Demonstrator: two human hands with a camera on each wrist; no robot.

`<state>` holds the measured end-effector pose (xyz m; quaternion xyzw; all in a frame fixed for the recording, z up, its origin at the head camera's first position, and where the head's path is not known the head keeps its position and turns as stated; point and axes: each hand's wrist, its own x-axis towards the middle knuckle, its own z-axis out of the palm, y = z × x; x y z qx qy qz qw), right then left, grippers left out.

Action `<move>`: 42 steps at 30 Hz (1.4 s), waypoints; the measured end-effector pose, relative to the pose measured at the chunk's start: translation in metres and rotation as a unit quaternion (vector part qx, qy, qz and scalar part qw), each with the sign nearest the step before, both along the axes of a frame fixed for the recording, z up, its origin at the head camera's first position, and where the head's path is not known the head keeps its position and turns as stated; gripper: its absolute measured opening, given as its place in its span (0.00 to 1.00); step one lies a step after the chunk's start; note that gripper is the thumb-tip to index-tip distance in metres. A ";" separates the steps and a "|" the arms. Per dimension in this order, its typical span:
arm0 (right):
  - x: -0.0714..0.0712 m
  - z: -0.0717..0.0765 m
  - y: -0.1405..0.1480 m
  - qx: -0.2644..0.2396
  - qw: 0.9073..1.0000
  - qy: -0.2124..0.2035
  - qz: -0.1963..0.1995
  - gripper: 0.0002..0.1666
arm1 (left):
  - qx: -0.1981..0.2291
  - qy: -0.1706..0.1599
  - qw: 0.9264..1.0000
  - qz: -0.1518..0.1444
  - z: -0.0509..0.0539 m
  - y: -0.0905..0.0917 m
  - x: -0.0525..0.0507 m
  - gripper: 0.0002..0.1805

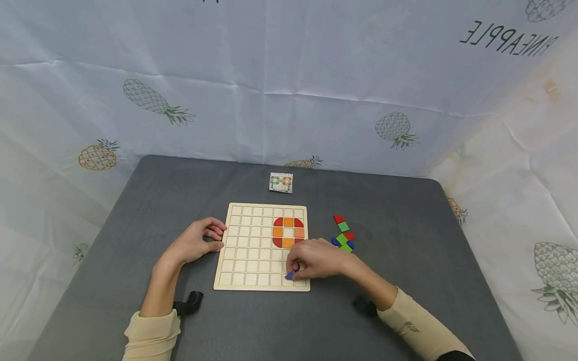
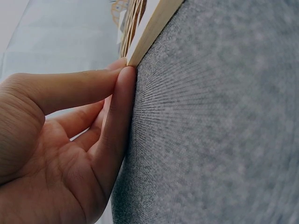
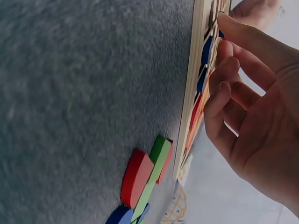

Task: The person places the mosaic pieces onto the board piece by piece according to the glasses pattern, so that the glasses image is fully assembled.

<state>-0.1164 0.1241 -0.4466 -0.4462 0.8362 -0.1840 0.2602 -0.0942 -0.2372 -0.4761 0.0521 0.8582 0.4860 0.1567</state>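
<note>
A pale wooden grid board (image 1: pixel 246 253) lies flat on the table. On its right side, red quarter-round tiles (image 1: pixel 298 222) and orange square tiles (image 1: pixel 288 222) form a ring around one bare square. My left hand (image 1: pixel 194 242) touches the board's left edge with thumb and fingertips. Over the board's lower right, my right hand (image 1: pixel 318 258) pinches a blue tile (image 1: pixel 290 276) between thumb and finger. The right wrist view shows more blue tiles (image 3: pixel 207 50) on the board by these fingers; the hand hides them from above.
Right of the board lies a loose group of tiles: green squares (image 1: pixel 343 226), red pieces (image 1: pixel 338 219) and blue pieces (image 1: pixel 350 244). A small printed pattern card (image 1: pixel 281 182) lies behind the board on the dark grey table (image 1: pixel 180 185). A pineapple-print cloth (image 1: pixel 316 60) hangs behind.
</note>
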 end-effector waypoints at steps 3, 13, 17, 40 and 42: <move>0.002 0.000 -0.004 0.011 1.000 0.003 0.007 0.05 | 0.000 0.001 1.000 0.000 0.000 -0.001 0.001 0.20; 0.007 0.000 -0.009 0.021 1.000 -0.014 0.002 0.06 | 0.001 0.002 1.000 -0.003 -0.001 -0.001 0.001 0.20; 0.007 0.000 -0.007 0.019 1.000 -0.008 -0.001 0.06 | 0.000 0.002 1.000 -0.001 0.000 -0.001 0.001 0.20; -0.071 0.002 0.100 -0.086 0.983 -0.056 -0.153 0.13 | -0.008 0.001 1.000 0.000 0.000 0.001 0.000 0.20; -0.077 -0.003 0.111 -0.091 0.979 -0.076 -0.166 0.14 | -0.007 0.001 1.000 -0.001 0.000 0.001 0.000 0.20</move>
